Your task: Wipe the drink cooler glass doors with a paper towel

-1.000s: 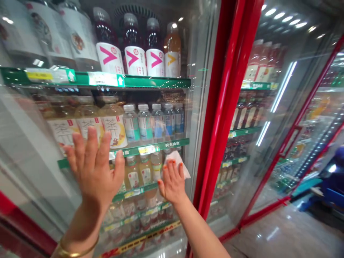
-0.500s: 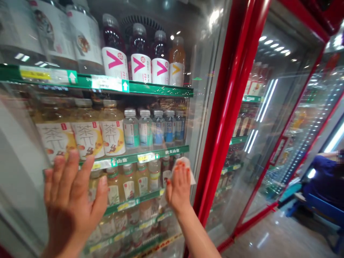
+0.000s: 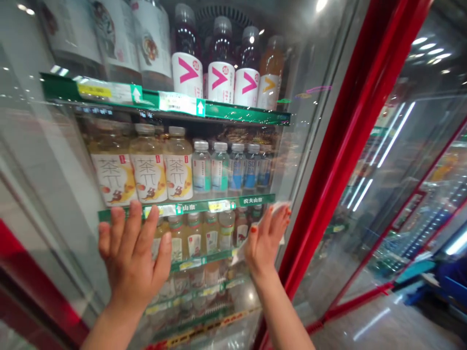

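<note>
My left hand (image 3: 133, 257) is raised in front of the cooler's glass door (image 3: 292, 146), fingers spread and nothing in it. Whether its palm touches the glass I cannot tell. At the right side of the same door, my right hand (image 3: 264, 240) holds a thin white wipe (image 3: 239, 253) flat against the glass, its fingers slanting up to the right. Edges of the wipe show beyond the fingertips and beside the wrist. Through the glass, behind the hands, stand tea bottles (image 3: 149, 167) and smaller clear bottles (image 3: 220, 170).
A red door frame (image 3: 339, 146) runs along the right edge of the glass. Green-edged shelves (image 3: 248, 114) hold several rows of drinks inside. Another glass-fronted cooler stands farther right, above a shiny floor (image 3: 368, 323). A blue seat (image 3: 452, 277) is partly visible at the right edge.
The whole view has shifted, so the cooler sits farther right in it. My right hand has turned, its fingers now slanting right with the wipe. My left hand stays spread.
</note>
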`<state>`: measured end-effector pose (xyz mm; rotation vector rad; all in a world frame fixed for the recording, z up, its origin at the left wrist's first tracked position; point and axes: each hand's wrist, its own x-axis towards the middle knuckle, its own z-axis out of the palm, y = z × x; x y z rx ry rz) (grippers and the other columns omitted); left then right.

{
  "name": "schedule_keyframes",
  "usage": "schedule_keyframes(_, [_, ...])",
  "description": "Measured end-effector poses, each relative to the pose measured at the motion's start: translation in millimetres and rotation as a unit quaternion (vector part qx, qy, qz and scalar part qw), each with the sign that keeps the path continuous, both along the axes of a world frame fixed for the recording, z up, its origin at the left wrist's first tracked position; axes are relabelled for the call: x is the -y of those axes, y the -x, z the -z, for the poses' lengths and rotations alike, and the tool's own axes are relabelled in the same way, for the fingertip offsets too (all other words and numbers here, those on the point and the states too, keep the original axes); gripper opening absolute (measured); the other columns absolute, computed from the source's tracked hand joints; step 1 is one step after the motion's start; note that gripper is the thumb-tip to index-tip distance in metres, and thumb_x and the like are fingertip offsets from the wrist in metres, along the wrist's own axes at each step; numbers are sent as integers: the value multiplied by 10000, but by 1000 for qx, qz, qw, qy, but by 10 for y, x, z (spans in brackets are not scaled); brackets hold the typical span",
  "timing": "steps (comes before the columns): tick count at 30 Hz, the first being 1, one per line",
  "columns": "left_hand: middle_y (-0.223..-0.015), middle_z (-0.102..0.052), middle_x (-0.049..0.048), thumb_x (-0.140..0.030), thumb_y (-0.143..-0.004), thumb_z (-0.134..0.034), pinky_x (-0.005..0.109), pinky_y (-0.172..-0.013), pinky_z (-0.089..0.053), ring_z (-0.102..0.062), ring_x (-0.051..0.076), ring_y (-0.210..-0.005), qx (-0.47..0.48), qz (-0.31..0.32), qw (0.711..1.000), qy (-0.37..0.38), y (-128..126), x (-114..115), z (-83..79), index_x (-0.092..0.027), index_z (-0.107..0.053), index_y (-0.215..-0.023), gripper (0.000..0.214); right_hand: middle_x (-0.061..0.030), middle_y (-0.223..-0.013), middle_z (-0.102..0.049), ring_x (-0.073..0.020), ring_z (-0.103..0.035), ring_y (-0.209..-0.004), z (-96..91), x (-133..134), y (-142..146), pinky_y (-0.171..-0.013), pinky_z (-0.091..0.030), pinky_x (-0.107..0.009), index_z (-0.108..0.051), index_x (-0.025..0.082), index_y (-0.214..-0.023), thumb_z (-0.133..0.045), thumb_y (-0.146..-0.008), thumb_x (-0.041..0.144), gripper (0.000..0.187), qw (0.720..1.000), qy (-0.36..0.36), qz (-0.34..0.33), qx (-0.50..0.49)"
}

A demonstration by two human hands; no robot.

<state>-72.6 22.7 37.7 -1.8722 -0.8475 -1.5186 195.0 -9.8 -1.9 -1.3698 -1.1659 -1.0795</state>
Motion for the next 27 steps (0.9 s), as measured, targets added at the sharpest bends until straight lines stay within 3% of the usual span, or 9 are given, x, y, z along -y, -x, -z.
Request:
schedule_keyframes(3, [-1826,-304,-23,-182,-978,-666,506,-1449,-191,-264,245,-1717,2,23,1000,13,94,75,-6,-357,-328,-1742,854,-210,-1877,-80,-375,-37,-1756,-488,-173,181,-1339,-213,-796,69,148,-1785,-260,-1147,395,759,999,-11,-18,-26])
schedule_keyframes(5, [-1811,-346,-4,-178,-969,-668,552,-1437,-234,-303,266,-1704,25,14,1000,5,180,67,52,-347,-332,-1742,860,-196,-1865,-184,-345,-68,-1758,-570,-235,560,-1397,-169,-690,-3,110,-1790,-347,-1134,460,819,997,11,-47,57])
schedule_keyframes(9, [-1846,-225,16,-225,-975,-676,707,-1423,-58,-130,332,-1745,53,-39,998,20,342,-73,250,-354,-268,-1761,895,-106,-1844,-304,-274,-111,-1756,-63,-137,827,-1441,-76,-500,-224,146,-1782,-462,-1103,453,782,970,49,-68,228])
schedule_keyframes(12, [-1859,-157,9,-252,-962,-715,616,-1441,2,-29,286,-1752,26,-52,998,27,372,-173,354,-349,-213,-1774,959,-161,-1884,-81,-300,-24,-1762,56,-41,380,-1415,-145,-630,-62,139,-1795,-369,-1139,382,764,992,31,-27,116])
schedule_keyframes(15, [-1858,-163,16,-266,-970,-695,642,-1436,-9,-31,282,-1752,46,-42,998,15,340,-202,377,-344,-206,-1774,944,-199,-1868,150,-440,50,-1744,-398,-104,208,-1294,-205,-861,20,174,-1796,-272,-1159,483,765,998,-23,-1,-61])
schedule_keyframes(18, [-1845,-209,12,-262,-987,-659,675,-1426,-46,-78,287,-1750,56,-22,998,12,337,-185,365,-359,-230,-1766,895,-213,-1878,-61,-414,-33,-1751,-733,-248,712,-1334,-209,-806,57,146,-1791,-326,-1143,551,855,999,11,-31,0])
schedule_keyframes(22, [-1840,-235,26,-242,-1010,-617,595,-1439,-45,-108,263,-1748,42,-3,999,8,390,-148,351,-313,-250,-1766,844,-71,-1800,-415,-278,-199,-1740,-208,-254,1221,-1429,-177,-549,-284,243,-1774,-473,-1102,573,773,960,90,-108,241])
schedule_keyframes(25, [-1845,-222,14,-247,-1007,-629,555,-1446,-34,-99,250,-1750,34,-7,999,5,389,-136,348,-314,-245,-1768,854,-107,-1837,-328,-283,-133,-1754,221,-136,709,-1422,-154,-592,-201,220,-1790,-435,-1125,481,752,979,56,-65,183])
schedule_keyframes(27, [-1846,-220,8,-257,-994,-657,546,-1450,-30,-91,243,-1750,36,-19,999,-2,365,-139,345,-315,-230,-1772,889,-168,-1875,-161,-337,-66,-1759,106,-94,230,-1378,-164,-722,-74,193,-1799,-330,-1154,445,738,998,15,-22,53])
